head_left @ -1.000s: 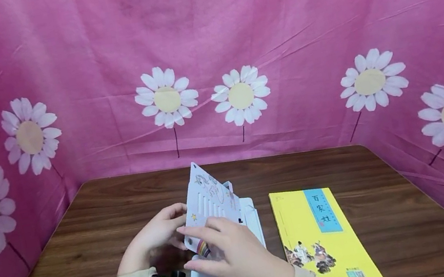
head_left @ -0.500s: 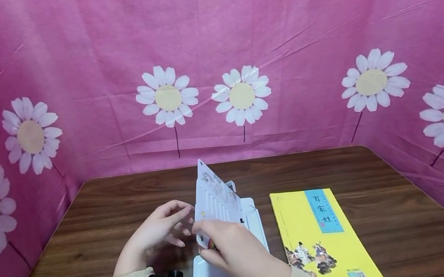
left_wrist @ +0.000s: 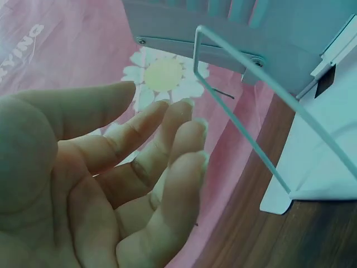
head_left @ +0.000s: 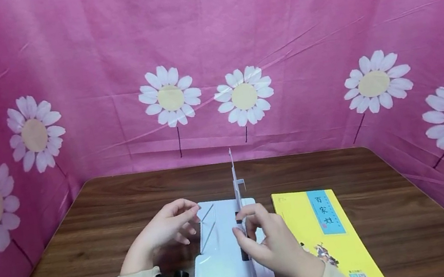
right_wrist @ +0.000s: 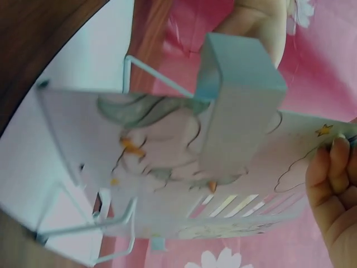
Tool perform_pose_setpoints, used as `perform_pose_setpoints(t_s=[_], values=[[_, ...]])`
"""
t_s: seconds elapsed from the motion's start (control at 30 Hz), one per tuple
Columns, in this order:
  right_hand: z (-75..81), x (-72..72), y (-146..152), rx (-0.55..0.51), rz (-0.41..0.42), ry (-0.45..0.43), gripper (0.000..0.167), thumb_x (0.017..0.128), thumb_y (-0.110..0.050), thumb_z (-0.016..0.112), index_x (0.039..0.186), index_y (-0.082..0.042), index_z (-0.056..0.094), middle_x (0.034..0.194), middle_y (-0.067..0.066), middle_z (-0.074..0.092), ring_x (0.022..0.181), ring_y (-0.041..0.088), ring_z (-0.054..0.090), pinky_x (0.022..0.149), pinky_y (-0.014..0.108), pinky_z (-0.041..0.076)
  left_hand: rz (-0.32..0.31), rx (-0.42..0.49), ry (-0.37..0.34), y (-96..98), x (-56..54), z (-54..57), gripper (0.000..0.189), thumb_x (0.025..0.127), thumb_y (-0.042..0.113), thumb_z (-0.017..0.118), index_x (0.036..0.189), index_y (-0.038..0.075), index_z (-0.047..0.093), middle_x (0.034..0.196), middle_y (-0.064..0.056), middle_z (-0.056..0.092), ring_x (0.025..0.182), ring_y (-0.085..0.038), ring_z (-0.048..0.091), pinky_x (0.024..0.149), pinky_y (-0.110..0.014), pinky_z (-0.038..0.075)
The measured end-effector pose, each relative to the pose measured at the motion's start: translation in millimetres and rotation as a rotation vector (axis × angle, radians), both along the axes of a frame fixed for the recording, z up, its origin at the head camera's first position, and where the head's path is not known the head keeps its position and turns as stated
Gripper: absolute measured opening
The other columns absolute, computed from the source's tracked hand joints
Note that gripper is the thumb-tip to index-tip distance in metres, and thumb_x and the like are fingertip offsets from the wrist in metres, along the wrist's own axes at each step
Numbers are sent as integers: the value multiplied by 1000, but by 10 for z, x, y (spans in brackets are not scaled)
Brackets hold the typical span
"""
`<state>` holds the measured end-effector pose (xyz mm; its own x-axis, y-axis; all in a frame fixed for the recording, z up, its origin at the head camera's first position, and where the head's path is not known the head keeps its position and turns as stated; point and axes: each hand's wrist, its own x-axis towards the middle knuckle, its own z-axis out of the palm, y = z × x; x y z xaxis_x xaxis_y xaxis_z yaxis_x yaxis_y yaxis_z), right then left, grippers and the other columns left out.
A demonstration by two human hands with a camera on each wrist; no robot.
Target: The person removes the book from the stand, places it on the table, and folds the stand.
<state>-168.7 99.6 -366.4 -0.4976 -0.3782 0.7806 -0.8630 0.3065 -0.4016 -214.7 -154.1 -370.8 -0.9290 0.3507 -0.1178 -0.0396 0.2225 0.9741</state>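
Bookstand panel (right_wrist: 162,153) is held upright, edge-on, running fore-and-aft (previously left-tilted), pinched by right grip (head_left: 274,240); left grip (head_left: 168,227) relaxed.

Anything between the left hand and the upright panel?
Yes: a bent wire rises from the base between the left hand and the panel. In the left wrist view, the hand's fingers are clear of that wire.

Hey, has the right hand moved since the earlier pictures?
Yes. In the head view, the right hand has moved right, toward the book, and now hides more of it.
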Motion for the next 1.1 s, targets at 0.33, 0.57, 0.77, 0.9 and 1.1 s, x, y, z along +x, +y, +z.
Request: perform_pose_setpoints(t_s=[0.33, 0.57, 0.77, 0.9, 1.1], values=[[-61, -30, 223, -177, 8, -32, 28, 77, 12, 67, 95, -1, 51, 53, -3, 41, 46, 1, 33, 40, 14, 31, -25, -171, 83, 149, 24, 11, 32, 96, 30, 65, 113, 3, 65, 99, -14, 65, 80, -25, 62, 64, -34, 55], [-64, -63, 285, -203, 0, 21, 16, 86, 2, 67, 92, 1, 52, 64, 2, 53, 54, 7, 46, 49, 21, 41, -74, -210, 162, 201, -4, -34, 21, 92, 26, 70, 102, 7, 72, 96, -5, 67, 79, -23, 61, 63, -34, 56], [-58, -80, 282, -223, 44, 39, 18, 92, -6, 66, 94, 4, 51, 61, 3, 50, 52, 8, 43, 46, 20, 38, -79, -253, 185, 259, -17, -59, 17, 91, 24, 71, 97, 8, 75, 86, -1, 66, 77, -16, 54, 63, -34, 56], [-57, -75, 273, -223, 50, 23, 18, 91, -3, 66, 95, 4, 51, 61, 3, 49, 50, 7, 40, 46, 16, 37, -133, -276, 201, 277, -16, -79, 19, 91, 21, 71, 98, 4, 75, 81, -1, 66, 70, -14, 53, 60, -33, 54], [-56, -50, 276, -211, 21, -32, 23, 80, 9, 67, 95, 0, 52, 60, 0, 49, 50, 6, 40, 47, 15, 38, -176, -303, 225, 327, -9, -107, 15, 91, 18, 72, 94, 4, 76, 80, -3, 68, 60, -14, 50, 53, -27, 45]])
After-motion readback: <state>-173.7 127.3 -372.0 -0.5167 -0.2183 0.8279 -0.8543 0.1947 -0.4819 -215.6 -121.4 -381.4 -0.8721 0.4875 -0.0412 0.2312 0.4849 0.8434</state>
